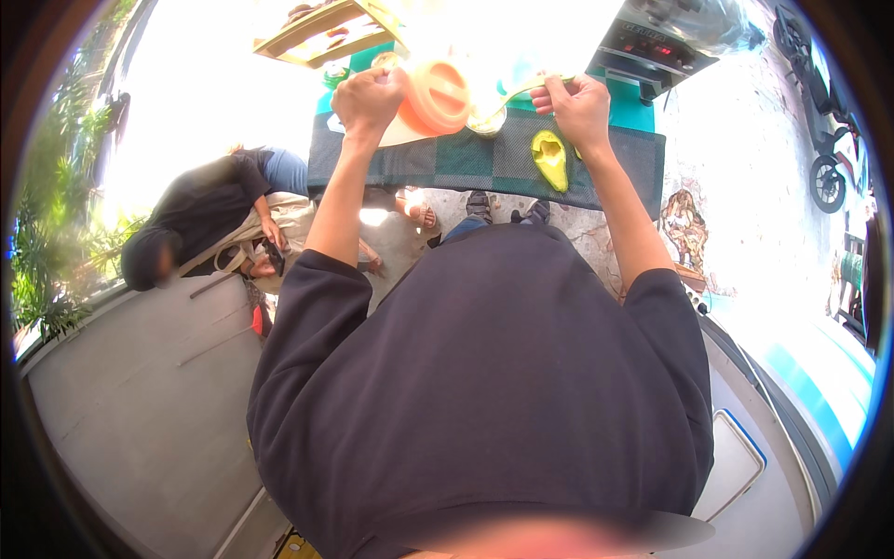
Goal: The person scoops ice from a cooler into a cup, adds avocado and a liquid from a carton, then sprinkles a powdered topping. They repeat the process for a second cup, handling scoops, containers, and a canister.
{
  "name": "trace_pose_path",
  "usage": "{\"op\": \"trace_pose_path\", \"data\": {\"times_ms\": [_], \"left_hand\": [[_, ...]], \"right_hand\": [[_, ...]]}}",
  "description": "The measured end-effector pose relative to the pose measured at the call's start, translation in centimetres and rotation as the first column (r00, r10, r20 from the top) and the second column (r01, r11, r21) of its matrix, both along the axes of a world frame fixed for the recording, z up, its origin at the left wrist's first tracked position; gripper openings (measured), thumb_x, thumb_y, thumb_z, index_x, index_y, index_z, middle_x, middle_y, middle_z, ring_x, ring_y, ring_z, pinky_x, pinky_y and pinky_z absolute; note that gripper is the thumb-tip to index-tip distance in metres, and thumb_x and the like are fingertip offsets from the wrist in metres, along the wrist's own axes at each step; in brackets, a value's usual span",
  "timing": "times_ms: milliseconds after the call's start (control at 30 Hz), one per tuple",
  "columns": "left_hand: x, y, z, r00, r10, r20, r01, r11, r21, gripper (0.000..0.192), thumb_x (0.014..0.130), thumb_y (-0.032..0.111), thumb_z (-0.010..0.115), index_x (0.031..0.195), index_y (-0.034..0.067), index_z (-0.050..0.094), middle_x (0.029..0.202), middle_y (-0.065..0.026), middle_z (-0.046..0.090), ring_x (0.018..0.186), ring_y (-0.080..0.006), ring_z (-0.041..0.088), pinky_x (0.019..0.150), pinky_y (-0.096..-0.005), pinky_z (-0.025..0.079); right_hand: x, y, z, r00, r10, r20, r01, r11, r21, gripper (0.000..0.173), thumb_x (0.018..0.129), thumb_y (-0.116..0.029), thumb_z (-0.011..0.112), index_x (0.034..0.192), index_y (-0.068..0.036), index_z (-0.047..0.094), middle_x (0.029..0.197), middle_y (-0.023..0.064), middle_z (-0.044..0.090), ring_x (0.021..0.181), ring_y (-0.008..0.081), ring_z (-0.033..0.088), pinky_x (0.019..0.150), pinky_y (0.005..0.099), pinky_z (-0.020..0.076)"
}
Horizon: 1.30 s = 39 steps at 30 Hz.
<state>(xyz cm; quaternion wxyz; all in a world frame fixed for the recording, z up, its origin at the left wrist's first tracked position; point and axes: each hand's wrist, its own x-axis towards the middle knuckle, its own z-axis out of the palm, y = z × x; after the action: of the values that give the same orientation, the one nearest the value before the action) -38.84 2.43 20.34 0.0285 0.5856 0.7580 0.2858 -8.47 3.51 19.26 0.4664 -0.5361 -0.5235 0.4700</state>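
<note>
My left hand (370,101) is closed beside an orange plastic pitcher with a lid (438,99), at its left side; it seems to grip the pitcher's handle, which the fingers hide. My right hand (576,108) holds a light green plastic spoon (520,89) that slants down to the left. The spoon's lower end is over or in a small clear cup (487,124) with pale contents, right of the pitcher. A halved, partly hollowed avocado (550,159) lies cut side up on the dark checked mat, with another green piece partly hidden by my right wrist.
A dark checked mat (464,164) covers the table's near edge. A wooden rack (328,35) stands at the back left, a black machine with a red display (646,52) at the back right. Another person in a dark top (209,189) sits at the left, holding a phone. Glare hides the table's far part.
</note>
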Motion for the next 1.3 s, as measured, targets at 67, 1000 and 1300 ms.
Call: {"op": "trace_pose_path", "data": {"times_ms": [67, 1000, 1300], "left_hand": [[-0.4, -0.1, -0.1, 1.0, 0.008, 0.026, -0.009, 1.0, 0.006, 0.032, 0.081, 0.038, 0.064, 0.072, 0.011, 0.079, 0.064, -0.0132, 0.071, 0.063, -0.0356, 0.07, 0.065, -0.0412, 0.056], [-1.9, -0.4, -2.3, 0.915, 0.135, 0.38, -0.151, 0.988, 0.012, 0.037, 0.083, 0.035, 0.068, 0.069, 0.001, 0.072, 0.051, -0.01, 0.056, 0.051, -0.0212, 0.056, 0.06, -0.0358, 0.048], [-0.2, -0.2, -0.6, 0.976, 0.075, 0.206, -0.067, 0.997, -0.045, 0.037, 0.081, 0.038, 0.065, 0.067, 0.004, 0.073, 0.058, -0.0151, 0.064, 0.057, -0.0333, 0.066, 0.062, -0.0402, 0.051]], "right_hand": [[-0.1, -0.1, -0.1, 0.999, 0.04, -0.011, -0.04, 0.999, 0.006, 0.028, 0.101, -0.019, 0.067, 0.093, 0.007, 0.074, 0.079, 0.0143, 0.077, 0.067, 0.0151, 0.074, 0.062, 0.0274, 0.0614], [0.0, -7.4, -6.5, 0.612, 0.233, 0.755, -0.714, 0.574, 0.401, 0.024, 0.096, -0.017, 0.071, 0.113, -0.001, 0.07, 0.087, 0.0118, 0.073, 0.079, 0.0276, 0.072, 0.069, 0.0387, 0.0568], [0.6, -2.4, -1.7, 0.997, 0.071, 0.04, -0.072, 0.997, 0.02, 0.024, 0.102, -0.019, 0.066, 0.107, 0.002, 0.075, 0.087, 0.0129, 0.078, 0.075, 0.016, 0.075, 0.065, 0.0284, 0.0617]]}}
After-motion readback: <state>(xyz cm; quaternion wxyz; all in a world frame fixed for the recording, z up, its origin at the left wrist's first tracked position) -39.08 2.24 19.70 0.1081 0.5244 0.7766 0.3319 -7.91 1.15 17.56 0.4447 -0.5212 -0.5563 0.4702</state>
